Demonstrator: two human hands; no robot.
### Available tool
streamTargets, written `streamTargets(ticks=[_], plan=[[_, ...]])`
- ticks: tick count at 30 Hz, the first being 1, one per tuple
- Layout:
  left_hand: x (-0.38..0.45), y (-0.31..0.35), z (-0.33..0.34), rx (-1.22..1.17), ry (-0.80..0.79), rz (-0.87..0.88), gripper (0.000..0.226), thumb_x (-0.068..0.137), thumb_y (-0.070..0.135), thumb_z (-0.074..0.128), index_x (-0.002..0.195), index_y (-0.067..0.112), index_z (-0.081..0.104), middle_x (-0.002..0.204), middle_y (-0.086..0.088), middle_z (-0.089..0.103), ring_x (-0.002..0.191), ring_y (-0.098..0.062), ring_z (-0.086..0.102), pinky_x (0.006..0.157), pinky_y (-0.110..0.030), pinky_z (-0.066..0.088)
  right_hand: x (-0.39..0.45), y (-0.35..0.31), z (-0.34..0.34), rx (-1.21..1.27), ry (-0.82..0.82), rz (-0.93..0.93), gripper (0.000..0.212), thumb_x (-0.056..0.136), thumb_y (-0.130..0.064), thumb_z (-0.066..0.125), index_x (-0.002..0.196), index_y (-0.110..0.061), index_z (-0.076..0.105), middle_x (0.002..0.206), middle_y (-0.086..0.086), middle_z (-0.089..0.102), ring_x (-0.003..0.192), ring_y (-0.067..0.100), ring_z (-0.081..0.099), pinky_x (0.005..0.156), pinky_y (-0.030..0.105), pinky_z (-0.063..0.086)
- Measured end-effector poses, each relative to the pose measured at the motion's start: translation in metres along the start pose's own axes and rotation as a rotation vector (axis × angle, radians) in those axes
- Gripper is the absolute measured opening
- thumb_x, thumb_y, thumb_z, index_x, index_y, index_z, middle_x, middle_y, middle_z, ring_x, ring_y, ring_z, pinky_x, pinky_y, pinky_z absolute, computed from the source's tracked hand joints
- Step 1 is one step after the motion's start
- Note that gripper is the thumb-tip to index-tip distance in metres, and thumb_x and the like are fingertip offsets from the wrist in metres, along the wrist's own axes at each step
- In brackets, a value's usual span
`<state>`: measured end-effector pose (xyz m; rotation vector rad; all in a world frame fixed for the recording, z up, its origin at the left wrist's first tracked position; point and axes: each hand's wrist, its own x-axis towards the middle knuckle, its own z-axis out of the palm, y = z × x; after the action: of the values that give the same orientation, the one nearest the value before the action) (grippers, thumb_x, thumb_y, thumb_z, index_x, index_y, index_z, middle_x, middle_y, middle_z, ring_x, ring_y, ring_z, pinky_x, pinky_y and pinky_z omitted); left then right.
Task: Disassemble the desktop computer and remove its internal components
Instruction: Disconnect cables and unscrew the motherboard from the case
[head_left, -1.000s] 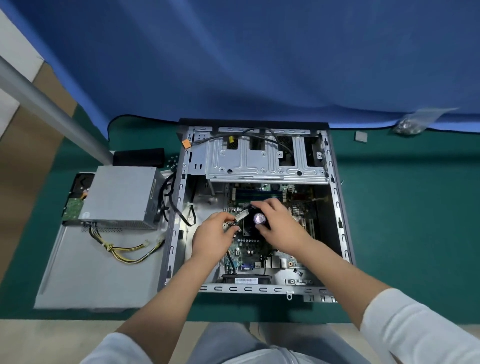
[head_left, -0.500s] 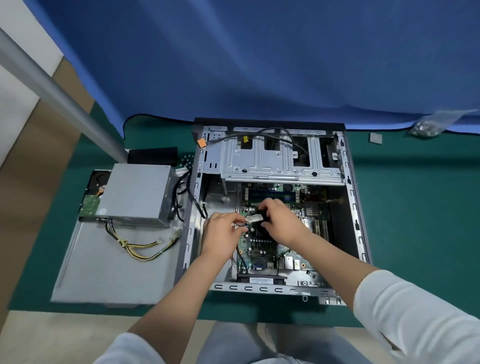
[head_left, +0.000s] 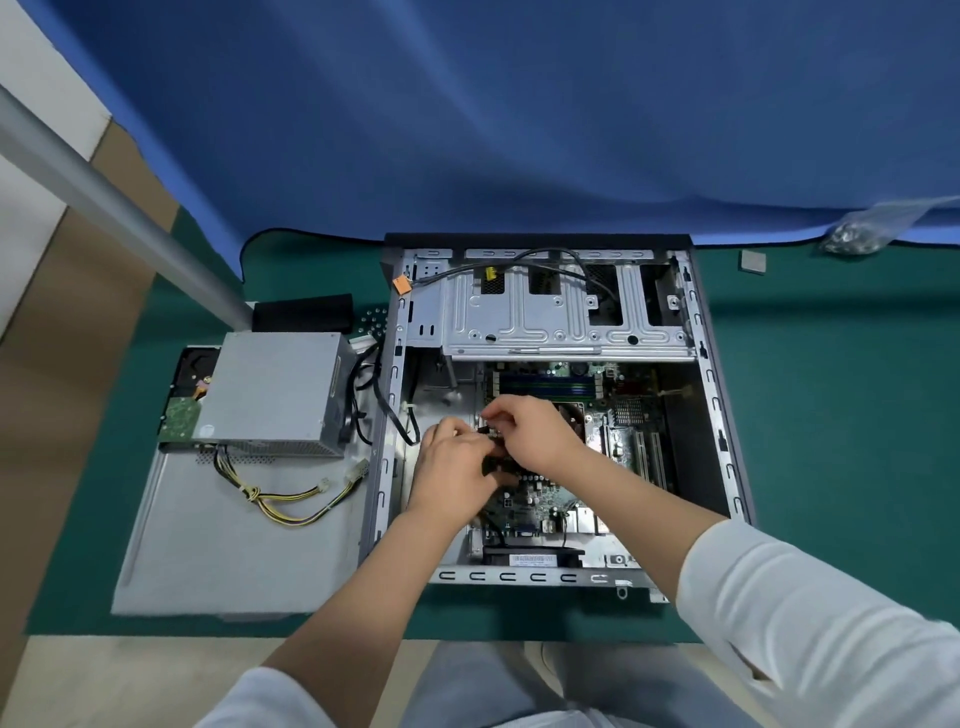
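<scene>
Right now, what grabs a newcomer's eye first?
The opened computer case at centre, with the left hand and right hand pinching a small dark part over the motherboard. Left of the case, the removed power supply sits on the grey side panel.

Beneath the hands, the motherboard (head_left: 540, 499) is green, set in a bare silver-grey case (head_left: 719, 415). Left of the grip sits a grey power supply (head_left: 275, 395) trailing yellow-and-black wires (head_left: 291, 499), all on a dark green mat (head_left: 841, 415). Beyond hangs a plain blue cloth (head_left: 519, 119); both sleeves (head_left: 810, 623) are white.
</scene>
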<state>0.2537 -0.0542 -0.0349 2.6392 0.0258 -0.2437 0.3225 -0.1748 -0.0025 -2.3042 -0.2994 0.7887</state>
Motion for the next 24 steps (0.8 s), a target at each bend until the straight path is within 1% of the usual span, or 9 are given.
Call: streamTargets(ticks=[3,5,8,10,13,15,17,20,24], plan=[[0.000,0.001,0.003,0.083,-0.232,-0.066,0.032,0.079,0.031,0.070,0.108,0.019,0.061,0.113,-0.001,0.053,0.116,-0.021,0.043,0.102,-0.032,0.035,-0.010,0.010,-0.010,-0.162,-0.155,-0.152,0.044,0.091,0.005,0.040,0.129,-0.010,0.055,0.129,0.010,0.058,0.121,0.022,0.051,0.102,0.027,0.038],[0.001,0.001,0.004,0.105,-0.308,-0.100,0.041,0.080,0.032,0.069,0.117,0.020,0.057,0.120,-0.006,0.051,0.118,-0.025,0.042,0.102,-0.035,0.036,-0.016,0.016,-0.016,-0.252,-0.197,-0.247,0.047,0.089,0.005,0.042,0.131,-0.012,0.054,0.130,0.009,0.057,0.123,0.022,0.046,0.103,0.028,0.033],[0.001,-0.001,0.004,0.235,-0.355,-0.094,0.056,0.078,0.051,0.067,0.128,0.033,0.051,0.139,-0.003,0.045,0.130,-0.029,0.026,0.105,-0.040,0.023,-0.028,0.031,-0.020,-0.233,-0.096,-0.239,0.045,0.090,0.000,0.049,0.132,-0.016,0.051,0.126,0.005,0.053,0.122,0.020,0.042,0.105,0.028,0.032],[-0.001,-0.004,0.006,0.147,-0.431,-0.171,0.068,0.073,0.054,0.070,0.135,0.042,0.043,0.151,-0.002,0.029,0.136,-0.030,0.014,0.108,-0.043,0.015,-0.040,0.049,-0.023,-0.140,-0.019,-0.150,0.039,0.090,-0.001,0.052,0.126,-0.016,0.053,0.118,-0.001,0.049,0.112,0.014,0.047,0.099,0.018,0.034],[-0.005,-0.003,0.010,0.042,-0.506,-0.211,0.079,0.067,0.053,0.076,0.136,0.042,0.038,0.143,0.000,0.031,0.123,-0.025,0.022,0.093,-0.036,0.022,-0.062,0.081,-0.026,-0.100,-0.030,-0.042,0.028,0.089,-0.003,0.055,0.107,-0.024,0.053,0.107,-0.007,0.045,0.089,0.003,0.048,0.081,0.012,0.036],[-0.006,-0.002,0.013,0.057,-0.503,-0.224,0.073,0.071,0.051,0.074,0.133,0.039,0.038,0.132,-0.001,0.043,0.118,-0.022,0.029,0.088,-0.035,0.024,-0.071,0.094,-0.025,-0.126,-0.070,-0.017,0.030,0.088,-0.002,0.055,0.094,-0.031,0.048,0.103,-0.007,0.046,0.084,0.004,0.049,0.074,0.019,0.041],[-0.006,-0.001,0.014,0.025,-0.503,-0.313,0.061,0.081,0.048,0.066,0.131,0.029,0.039,0.132,-0.002,0.050,0.121,-0.025,0.038,0.095,-0.039,0.031,-0.075,0.100,-0.024,-0.140,-0.099,0.006,0.033,0.086,-0.002,0.056,0.090,-0.033,0.046,0.101,-0.007,0.046,0.088,0.011,0.051,0.080,0.031,0.048],[-0.004,-0.001,0.013,-0.001,-0.510,-0.444,0.053,0.093,0.042,0.054,0.132,0.010,0.037,0.128,-0.010,0.055,0.114,-0.028,0.053,0.097,-0.042,0.044,-0.074,0.099,-0.025,-0.191,-0.163,-0.005,0.032,0.088,-0.009,0.058,0.106,-0.036,0.055,0.102,-0.006,0.041,0.092,0.014,0.050,0.081,0.035,0.050],[-0.001,0.001,0.008,0.018,-0.482,-0.505,0.041,0.098,0.031,0.046,0.128,0.003,0.040,0.117,-0.012,0.058,0.104,-0.029,0.057,0.089,-0.037,0.049,-0.072,0.098,-0.023,-0.446,-0.288,-0.052,0.035,0.092,-0.031,0.055,0.124,-0.045,0.054,0.098,-0.006,0.034,0.082,0.012,0.048,0.064,0.028,0.043]])
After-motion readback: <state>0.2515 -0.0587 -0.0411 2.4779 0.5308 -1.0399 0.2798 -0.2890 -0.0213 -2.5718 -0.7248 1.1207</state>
